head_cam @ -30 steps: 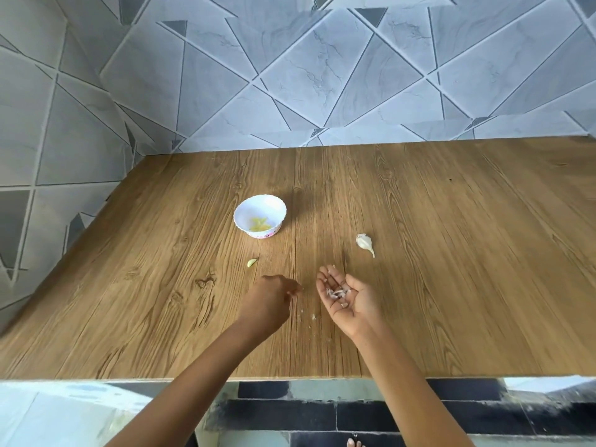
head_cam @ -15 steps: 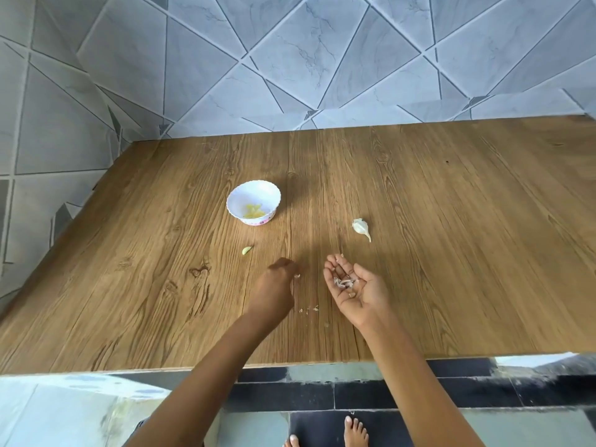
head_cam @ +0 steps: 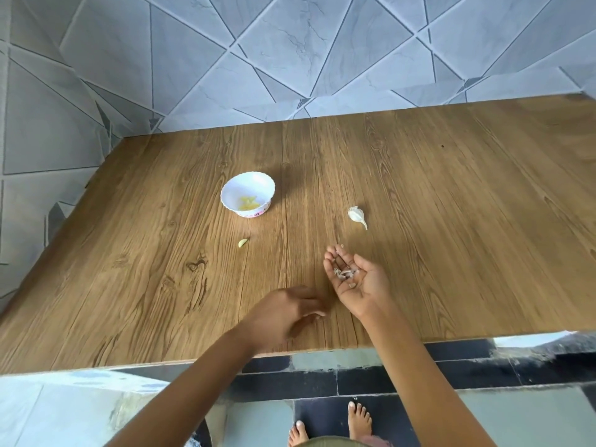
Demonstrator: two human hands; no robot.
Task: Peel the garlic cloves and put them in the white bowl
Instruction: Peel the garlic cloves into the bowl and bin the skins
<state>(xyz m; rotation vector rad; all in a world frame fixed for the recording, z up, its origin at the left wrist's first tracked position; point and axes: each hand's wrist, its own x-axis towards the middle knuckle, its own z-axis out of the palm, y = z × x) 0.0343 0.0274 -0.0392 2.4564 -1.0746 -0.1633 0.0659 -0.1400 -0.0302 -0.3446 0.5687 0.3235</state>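
Garlic is partly done — peeled cloves lie in the white bowl, and one loose clove waits on the bench near it. An unpeeled piece sits just beyond the right hand, whose fingers spread open, palm up under skins. The blurred left hand is well apart from both — whether its fingers are open or closed I cannot tell.

one white bowl, one loose peeled clove, one unpeeled clove, two hands, left and right

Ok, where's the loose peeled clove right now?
Head view: the peeled clove lies on the table, left of centre, between the white bowl and the left hand.
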